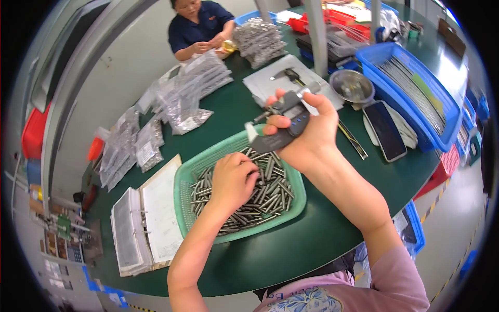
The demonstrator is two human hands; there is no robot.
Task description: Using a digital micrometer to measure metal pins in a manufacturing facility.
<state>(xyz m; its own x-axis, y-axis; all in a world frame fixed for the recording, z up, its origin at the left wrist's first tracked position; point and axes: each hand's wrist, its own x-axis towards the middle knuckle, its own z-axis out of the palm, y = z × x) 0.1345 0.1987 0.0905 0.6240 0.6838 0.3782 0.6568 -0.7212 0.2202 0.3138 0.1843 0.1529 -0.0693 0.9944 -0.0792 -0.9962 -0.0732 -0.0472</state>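
Observation:
A digital micrometer (pixel 280 134), dark grey with a C-shaped frame and small blue buttons, is gripped in my right hand (pixel 321 130). I hold it tilted above the far right side of a green plastic basket (pixel 183 213). Inside the basket lies a loose heap of short metal pins (pixel 270 195). My left hand (pixel 232 179) reaches down into the heap with its fingers curled together. Its fingertips are partly hidden, so whether a pin is between them does not show.
Left of the basket lies an open ring binder (pixel 161 218); beyond are plastic bags of parts (pixel 187 99). A caliper (pixel 292 77) rests on papers. To the right are a metal bowl (pixel 352 86), a phone (pixel 383 130) and a blue basket (pixel 452 132). A co-worker (pixel 195 31) sits opposite.

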